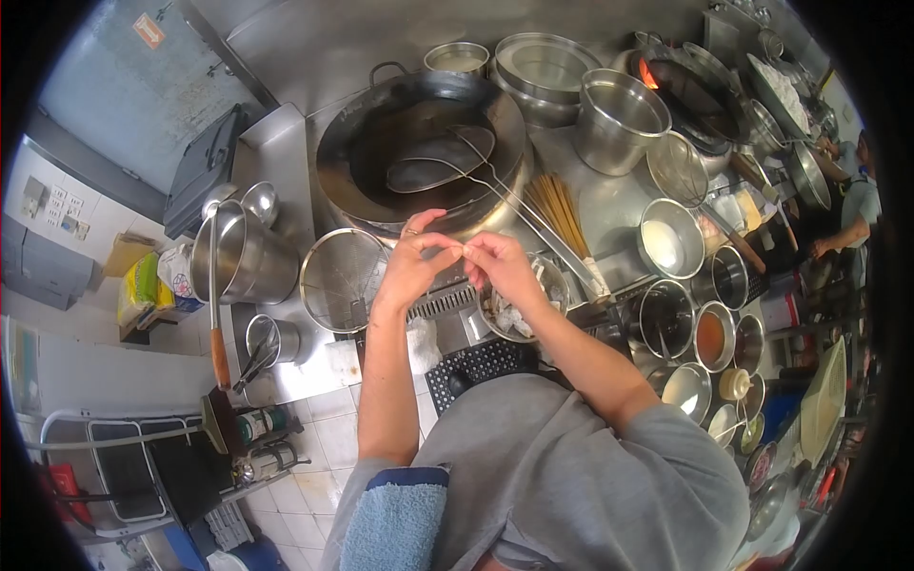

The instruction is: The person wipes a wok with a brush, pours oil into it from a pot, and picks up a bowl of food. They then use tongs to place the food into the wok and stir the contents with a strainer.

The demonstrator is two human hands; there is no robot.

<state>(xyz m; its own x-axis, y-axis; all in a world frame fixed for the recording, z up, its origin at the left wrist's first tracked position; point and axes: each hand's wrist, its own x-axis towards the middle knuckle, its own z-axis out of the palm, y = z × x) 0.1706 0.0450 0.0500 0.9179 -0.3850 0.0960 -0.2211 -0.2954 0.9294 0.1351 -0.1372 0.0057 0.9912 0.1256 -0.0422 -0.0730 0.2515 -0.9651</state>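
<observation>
My left hand (417, 268) and my right hand (503, 271) meet fingertip to fingertip in front of the wok (333, 152). Thumb and index finger are pinched together on each; whatever they hold, if anything, is too small to make out. Under my right hand and forearm, partly hidden, is a metal bowl (562, 285) with pale pieces (510, 317) in it. A round mesh strainer (333, 276) lies left of my left hand. Two wire skimmers (427, 174) rest across the dark wok, their long handles reaching toward the right.
A bamboo brush (557, 209) lies right of the wok. Metal pots (624, 124) stand behind it. Several seasoning bowls (712, 338) line the right side. At left stands a tall pot (243, 257) with a ladle. A flame (648, 74) shows far right, near another person's arm (845, 238).
</observation>
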